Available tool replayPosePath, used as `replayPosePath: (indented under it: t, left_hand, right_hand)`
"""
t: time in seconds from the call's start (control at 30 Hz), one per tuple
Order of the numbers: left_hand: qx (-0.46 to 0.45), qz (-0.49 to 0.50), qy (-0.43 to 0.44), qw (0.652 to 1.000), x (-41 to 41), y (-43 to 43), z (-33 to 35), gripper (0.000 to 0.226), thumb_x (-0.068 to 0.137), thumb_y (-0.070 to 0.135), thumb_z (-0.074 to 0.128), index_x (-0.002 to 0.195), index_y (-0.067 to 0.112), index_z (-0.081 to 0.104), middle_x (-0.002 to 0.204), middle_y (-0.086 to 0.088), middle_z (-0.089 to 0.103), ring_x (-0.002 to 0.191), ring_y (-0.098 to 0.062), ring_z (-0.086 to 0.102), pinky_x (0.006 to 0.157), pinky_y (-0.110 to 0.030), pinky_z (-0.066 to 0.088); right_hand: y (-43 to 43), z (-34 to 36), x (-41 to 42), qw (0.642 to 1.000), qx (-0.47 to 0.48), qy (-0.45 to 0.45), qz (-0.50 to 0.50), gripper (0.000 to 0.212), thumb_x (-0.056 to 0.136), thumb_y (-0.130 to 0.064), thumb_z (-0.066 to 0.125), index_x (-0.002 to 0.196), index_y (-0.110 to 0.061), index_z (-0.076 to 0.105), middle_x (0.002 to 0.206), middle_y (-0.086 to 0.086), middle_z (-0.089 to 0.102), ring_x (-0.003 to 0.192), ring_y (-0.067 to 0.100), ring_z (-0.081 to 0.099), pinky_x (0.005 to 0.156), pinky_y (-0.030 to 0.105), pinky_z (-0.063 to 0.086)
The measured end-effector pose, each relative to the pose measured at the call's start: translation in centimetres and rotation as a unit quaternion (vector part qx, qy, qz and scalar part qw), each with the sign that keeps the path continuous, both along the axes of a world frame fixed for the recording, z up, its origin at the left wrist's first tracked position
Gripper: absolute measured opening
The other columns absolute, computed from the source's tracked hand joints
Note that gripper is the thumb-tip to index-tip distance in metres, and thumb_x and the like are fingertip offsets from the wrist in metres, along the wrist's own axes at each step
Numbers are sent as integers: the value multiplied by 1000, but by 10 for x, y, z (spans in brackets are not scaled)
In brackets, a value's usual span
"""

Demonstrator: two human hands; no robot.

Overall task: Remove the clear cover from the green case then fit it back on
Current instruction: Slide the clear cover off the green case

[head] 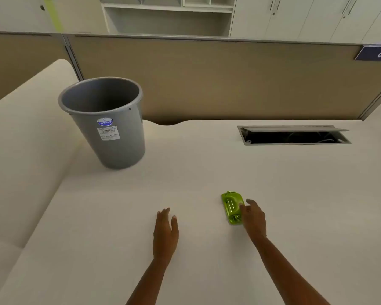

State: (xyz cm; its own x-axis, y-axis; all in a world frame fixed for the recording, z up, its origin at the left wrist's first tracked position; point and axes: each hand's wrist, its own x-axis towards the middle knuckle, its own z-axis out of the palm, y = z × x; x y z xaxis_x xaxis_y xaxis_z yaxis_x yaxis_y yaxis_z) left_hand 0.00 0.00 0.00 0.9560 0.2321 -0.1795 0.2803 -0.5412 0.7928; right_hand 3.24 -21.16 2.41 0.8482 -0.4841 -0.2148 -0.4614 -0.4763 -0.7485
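Note:
A small green case (231, 206) lies flat on the white desk (207, 172), its long side running away from me. Its glossy top looks like the clear cover, seated on it. My right hand (253, 217) rests against the case's right side, with the fingers spread and touching its edge; no grip around it shows. My left hand (165, 231) hovers flat over the desk a good way left of the case, fingers extended, holding nothing.
A grey plastic bin (106, 122) with a label stands at the back left of the desk. An open cable hatch (295, 136) is set into the desk at the back right. A beige partition (207, 80) rises behind the desk.

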Motion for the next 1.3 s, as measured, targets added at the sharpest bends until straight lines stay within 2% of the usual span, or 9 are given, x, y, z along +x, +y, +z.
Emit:
replayPosePath:
  t: [0.23,0.33,0.4,0.57,0.77,0.87,0.97,1.1,1.3]
  left_hand:
    - [-96,41,-37,994,7,-5,8,31,96,6,39,121,1,56,130,-14,57,125,-25,49,104,-26,35]
    - [-122,32,-35,991,9,-9,12,29,97,5,37,115,0,59,122,-14,62,118,-24,54,97,-22,37]
    - [-166,27,-11,986,10,-15,14,30,97,6,36,112,-1,60,117,-16,64,113,-26,56,91,-22,39]
    - [-350,23,106,931,14,-30,26,32,98,13,35,119,-2,54,106,-16,60,97,-25,55,71,-20,44]
    - [-480,17,133,867,21,-43,44,35,100,29,30,109,10,58,98,-12,64,82,-24,62,68,-34,53]
    - [-516,15,135,846,22,-41,46,40,98,38,29,99,18,64,94,-7,66,80,-22,64,65,-35,55]
    - [-544,-1,120,831,20,-40,47,38,98,37,31,114,15,58,101,-10,64,85,-21,64,65,-31,55]
    - [-551,-22,75,831,19,-39,50,23,97,24,38,103,15,58,102,-6,63,89,-22,61,69,-31,56]
    - [-524,-16,40,851,18,-38,57,13,95,17,44,97,14,57,97,-5,65,87,-21,63,62,-25,59]
  right_hand:
    - [-11,3,12,980,184,44,-54,26,86,-8,59,104,9,64,79,15,62,80,27,56,67,32,41]
    - [-5,10,12,970,233,42,-57,25,87,-6,57,104,11,63,85,17,58,80,28,55,77,44,49]
    - [0,16,10,957,284,29,-56,21,88,-6,56,101,9,63,84,17,57,73,28,55,72,43,49]
    - [15,33,-2,918,396,32,9,16,90,-8,52,76,-6,61,71,8,57,65,16,55,61,28,47]
    - [28,51,-16,894,432,44,116,20,91,-12,51,77,-10,65,71,5,65,65,13,62,63,25,53]
    - [31,52,-21,846,522,71,85,23,91,-11,49,75,-8,65,54,1,61,50,9,58,59,30,58]
    - [31,52,-24,765,635,107,11,31,91,-9,47,66,-1,65,41,4,52,40,12,54,54,33,59]
    - [30,60,-26,714,684,148,-13,28,90,-6,41,71,2,60,52,12,56,44,23,59,48,31,56]
    - [26,59,-27,731,659,173,-30,33,95,-35,39,92,-6,55,84,15,52,66,23,52,44,27,55]
